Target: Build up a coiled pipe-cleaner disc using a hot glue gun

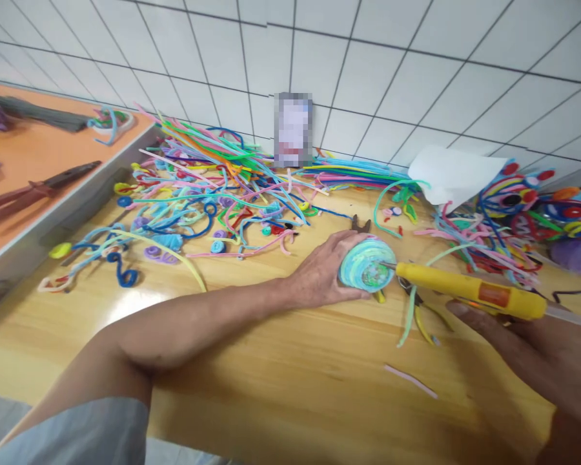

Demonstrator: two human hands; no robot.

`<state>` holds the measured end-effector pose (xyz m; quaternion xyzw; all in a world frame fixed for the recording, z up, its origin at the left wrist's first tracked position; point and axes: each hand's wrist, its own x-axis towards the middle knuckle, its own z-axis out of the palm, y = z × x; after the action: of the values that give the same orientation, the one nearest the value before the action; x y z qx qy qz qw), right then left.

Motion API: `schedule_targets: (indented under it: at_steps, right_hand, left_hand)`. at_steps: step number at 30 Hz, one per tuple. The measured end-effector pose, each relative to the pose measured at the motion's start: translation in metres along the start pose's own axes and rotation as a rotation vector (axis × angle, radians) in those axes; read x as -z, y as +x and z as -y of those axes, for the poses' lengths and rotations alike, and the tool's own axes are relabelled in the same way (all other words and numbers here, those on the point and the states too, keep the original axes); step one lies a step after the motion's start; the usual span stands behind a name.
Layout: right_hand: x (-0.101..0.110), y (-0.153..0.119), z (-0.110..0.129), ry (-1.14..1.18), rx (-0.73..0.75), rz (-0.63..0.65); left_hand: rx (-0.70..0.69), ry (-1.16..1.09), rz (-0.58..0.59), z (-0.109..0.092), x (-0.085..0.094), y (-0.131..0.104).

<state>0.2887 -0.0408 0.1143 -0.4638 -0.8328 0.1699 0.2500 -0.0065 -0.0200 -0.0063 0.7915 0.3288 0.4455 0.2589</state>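
Blue-green coiled piece (366, 268) sits clasped in the left hand (319, 268) over the bench (271, 368); the right hand (532, 342), apart, grips a yellow glue gun (465, 288), nozzle (390, 265) aimed right at it!

A white gridded wall (377, 61) is rising behind a pale wooden table (271, 381) — a pale-edged orange tabletop (33, 152) is running along its left side — while light is glaring off the wood in one bright patch (135, 302) toward the left.
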Motion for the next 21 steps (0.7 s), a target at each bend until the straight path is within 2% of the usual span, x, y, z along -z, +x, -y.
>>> schedule_targets:
  at_steps: [6,13,21]
  right_hand:
    - [0.0003,-0.0003,0.003,-0.11,0.073,0.031]
    - [-0.0033,-0.0039,-0.0025,-0.127,0.093,0.032]
    - [-0.0042,0.0017,0.0038,-0.102,0.111,0.069]
  left_hand:
    - [-0.001,0.001,-0.014,-0.0007,0.0001,-0.0012]
    - [-0.035,0.011,-0.023,0.001,-0.0005,-0.0021]
    - [-0.053,0.007,-0.044,0.0012,-0.0017,-0.0022]
